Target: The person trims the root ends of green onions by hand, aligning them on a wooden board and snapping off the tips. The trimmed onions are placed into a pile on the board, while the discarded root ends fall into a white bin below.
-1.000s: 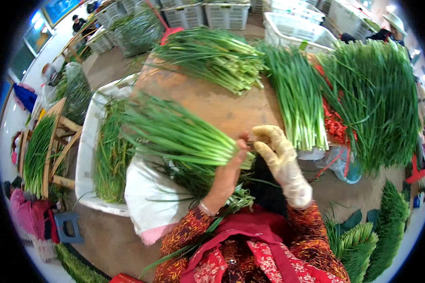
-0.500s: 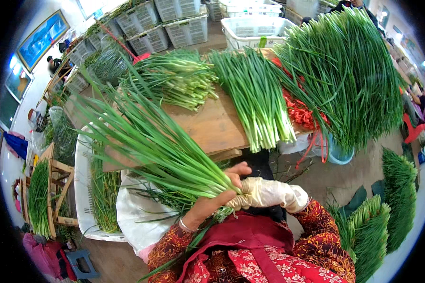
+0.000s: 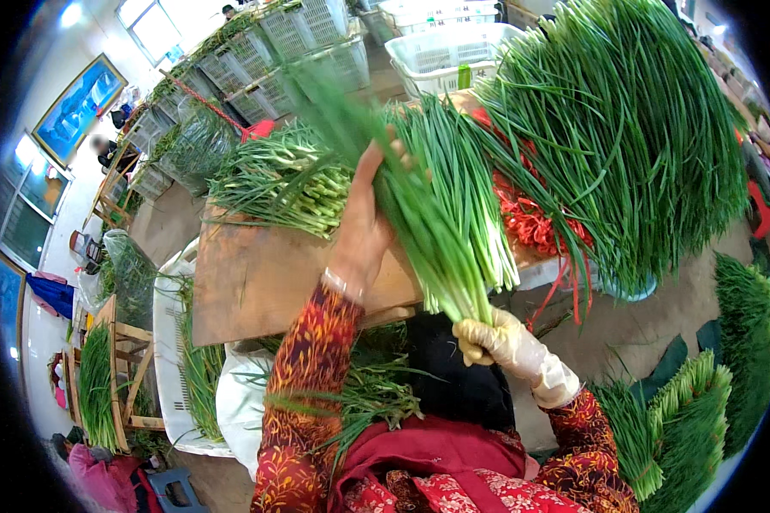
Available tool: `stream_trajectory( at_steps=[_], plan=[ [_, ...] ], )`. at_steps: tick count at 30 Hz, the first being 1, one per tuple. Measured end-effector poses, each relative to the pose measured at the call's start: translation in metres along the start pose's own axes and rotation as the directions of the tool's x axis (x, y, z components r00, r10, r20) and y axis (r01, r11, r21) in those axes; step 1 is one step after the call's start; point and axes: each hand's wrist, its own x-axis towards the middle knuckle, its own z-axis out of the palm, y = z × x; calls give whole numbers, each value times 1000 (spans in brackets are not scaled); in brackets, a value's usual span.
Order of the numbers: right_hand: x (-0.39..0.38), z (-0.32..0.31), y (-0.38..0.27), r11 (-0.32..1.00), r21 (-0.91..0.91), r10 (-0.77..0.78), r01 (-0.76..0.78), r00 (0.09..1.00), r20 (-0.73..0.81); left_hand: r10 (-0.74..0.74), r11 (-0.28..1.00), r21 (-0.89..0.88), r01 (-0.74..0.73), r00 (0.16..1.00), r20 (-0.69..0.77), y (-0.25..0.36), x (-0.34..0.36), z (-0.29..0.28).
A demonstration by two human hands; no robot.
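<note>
A bunch of garlic chives [image 3: 428,248] slants over the front edge of the wooden table, its leaf tips blurred at the upper left. In a pale glove, my right hand [image 3: 500,342] is closed round the white stem ends. My bare left hand [image 3: 366,227] reaches over the table and is around the leaves higher up, its fingers partly hidden and smeared. Right behind the bunch, a sorted pile of chives [image 3: 466,188] lies on the tabletop. To its left rests another chive pile [image 3: 291,179] with pale stems pointing right.
Red ties [image 3: 530,218] lie beside a tall chive stack [image 3: 624,128] on the right of the table [image 3: 257,265]. A white crate [image 3: 173,368] with loose greens stands at the left. More chive bundles [image 3: 689,410] are on the floor at right. White crates [image 3: 449,56] stand behind.
The bunch has swung from the left to more upright over the table. My left hand has gone from the stem ends up to the leaves; my right hand now grips the stem ends.
</note>
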Motion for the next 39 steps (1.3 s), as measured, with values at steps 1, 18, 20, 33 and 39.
stream_trajectory(
  at_steps=[1, 18, 20, 33, 39],
  plan=[
    [6, -1, -5, 1000, -5, -11, 11, 1000, -26, -4, 999, 40, 4, 1000, -8, 2, 19, -5],
    [31, -24, -8, 975, 215, 71, -56, 995, -63, -188, -287, 608, -741, 666, 722, -50, 22, -40],
    [21, -31, -5, 970, 132, 205, -203, 979, 1, -243, -252, 615, -747, 664, 707, -53, 22, -49],
    [9, 8, 62, 842, -493, 223, -217, 974, -48, 73, 171, 769, -615, 787, 613, 8, 4, -50],
    [78, 83, 84, 300, -952, 151, -57, 988, -12, 197, 172, 818, -549, 833, 518, 71, -117, -84]
  ],
)
